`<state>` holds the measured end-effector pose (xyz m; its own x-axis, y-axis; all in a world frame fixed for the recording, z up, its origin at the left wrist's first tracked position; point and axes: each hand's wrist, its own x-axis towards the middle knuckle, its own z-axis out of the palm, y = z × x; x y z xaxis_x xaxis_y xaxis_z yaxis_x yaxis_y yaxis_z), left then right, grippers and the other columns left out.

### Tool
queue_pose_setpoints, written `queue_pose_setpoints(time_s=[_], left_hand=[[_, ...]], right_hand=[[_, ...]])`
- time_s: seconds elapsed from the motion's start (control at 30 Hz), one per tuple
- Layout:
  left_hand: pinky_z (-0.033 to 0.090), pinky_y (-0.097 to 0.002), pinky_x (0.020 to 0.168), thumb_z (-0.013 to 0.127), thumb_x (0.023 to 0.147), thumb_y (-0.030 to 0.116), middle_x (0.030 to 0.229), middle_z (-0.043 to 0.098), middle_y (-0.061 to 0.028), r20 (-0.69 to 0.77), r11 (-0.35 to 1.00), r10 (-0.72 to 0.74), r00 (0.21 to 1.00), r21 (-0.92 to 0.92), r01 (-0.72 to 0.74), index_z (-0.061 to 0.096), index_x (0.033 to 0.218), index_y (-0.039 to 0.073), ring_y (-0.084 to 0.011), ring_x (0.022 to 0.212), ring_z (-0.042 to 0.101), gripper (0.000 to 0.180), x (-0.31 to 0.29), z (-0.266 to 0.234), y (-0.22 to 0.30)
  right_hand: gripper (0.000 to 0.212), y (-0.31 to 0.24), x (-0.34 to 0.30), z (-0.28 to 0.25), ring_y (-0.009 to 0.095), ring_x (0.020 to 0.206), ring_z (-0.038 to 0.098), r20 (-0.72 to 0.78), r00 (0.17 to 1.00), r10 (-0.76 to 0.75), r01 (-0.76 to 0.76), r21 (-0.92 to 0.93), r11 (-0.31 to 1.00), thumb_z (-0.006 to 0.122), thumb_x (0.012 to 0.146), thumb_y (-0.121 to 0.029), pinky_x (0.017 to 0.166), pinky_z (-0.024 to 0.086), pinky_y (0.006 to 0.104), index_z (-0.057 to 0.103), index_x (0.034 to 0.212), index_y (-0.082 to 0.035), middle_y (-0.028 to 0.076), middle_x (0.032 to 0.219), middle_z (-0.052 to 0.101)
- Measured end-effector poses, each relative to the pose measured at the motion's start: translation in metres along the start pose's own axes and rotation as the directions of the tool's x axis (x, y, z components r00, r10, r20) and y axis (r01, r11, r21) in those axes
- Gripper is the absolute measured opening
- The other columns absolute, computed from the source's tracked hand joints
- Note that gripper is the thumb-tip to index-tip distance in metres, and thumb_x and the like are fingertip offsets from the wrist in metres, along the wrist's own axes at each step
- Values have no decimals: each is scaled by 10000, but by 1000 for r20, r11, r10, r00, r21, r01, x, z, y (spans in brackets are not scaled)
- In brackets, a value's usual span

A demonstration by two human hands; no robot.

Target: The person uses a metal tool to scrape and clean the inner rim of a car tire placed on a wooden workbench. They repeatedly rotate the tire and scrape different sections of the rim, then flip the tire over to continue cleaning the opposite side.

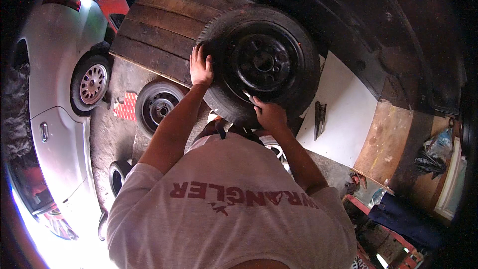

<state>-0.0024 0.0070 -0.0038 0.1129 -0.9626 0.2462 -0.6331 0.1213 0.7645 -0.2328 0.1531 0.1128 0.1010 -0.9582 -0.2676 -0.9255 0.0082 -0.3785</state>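
Observation:
A black car tyre on a black steel rim (262, 62) lies flat in front of me, at the edge of a wooden plank bench. My left hand (201, 67) rests on the tyre's left side, its fingers stretched out along the rubber. At the near edge of the rim, my right hand (270, 115) is closed, with thumb and finger pinched together. A small pale bit (248, 96) shows at its fingertips, against the rim; its kind is too small to make out.
A white board (343, 114) at the right bears a slim dark tool (319, 119). Black car panels (368, 20) stand behind. Another wheel (158, 107) and a smaller tyre (118, 177) are at the left, beside a silver car (62, 109). Wooden planks (164, 25) lie at the far left.

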Motion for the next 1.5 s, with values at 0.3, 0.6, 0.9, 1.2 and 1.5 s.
queue_pose_setpoints(time_s=[0.3, 0.6, 0.9, 1.2, 1.5], left_hand=[[191, -450, 1152, 412, 952, 337, 1456, 365, -173, 24, 999, -21, 999, -30, 22, 381, 1395, 71, -345, 1372, 300, 518, -2, -1, 3], [189, -444, 1153, 411, 948, 351, 1451, 363, -190, 23, 1000, 8, 1000, -21, -8, 388, 1388, 65, -347, 1373, 296, 525, 1, 2, 0], [184, -451, 1154, 423, 944, 339, 1455, 361, -190, 32, 998, -26, 999, -52, 28, 385, 1393, 68, -346, 1379, 288, 526, 1, -6, 8], [174, -447, 1158, 399, 952, 369, 1455, 360, -196, 27, 999, 0, 1000, -50, 1, 383, 1393, 64, -340, 1379, 291, 537, -1, -1, 4], [174, -445, 1159, 409, 945, 356, 1450, 368, -182, 23, 999, -11, 1000, -53, 12, 390, 1386, 63, -334, 1382, 290, 530, -1, -3, 4]], right_hand=[[375, -21, 30, 5, 355, 758, 661, -53, 998, -19, 15, -67, 998, 624, 863, -235, 676, 537, 435, 609, 1237, -209, 164, 845, 672], [371, -21, 36, 16, 345, 783, 660, -132, 991, -25, 22, -22, 1000, 618, 870, -248, 698, 532, 428, 611, 1238, -210, 165, 860, 669], [383, -11, 20, 15, 335, 863, 655, -206, 978, -35, 53, 80, 995, 606, 880, -189, 731, 533, 432, 589, 1262, -203, 164, 990, 659], [475, -26, 64, 34, 347, 820, 639, -151, 988, -7, -9, -106, 994, 592, 863, -127, 711, 531, 439, 536, 1316, -262, 159, 948, 609], [473, -4, 22, 17, 328, 938, 639, -43, 999, -7, 4, -65, 998, 589, 865, -121, 800, 526, 425, 554, 1306, -289, 142, 1063, 627]])
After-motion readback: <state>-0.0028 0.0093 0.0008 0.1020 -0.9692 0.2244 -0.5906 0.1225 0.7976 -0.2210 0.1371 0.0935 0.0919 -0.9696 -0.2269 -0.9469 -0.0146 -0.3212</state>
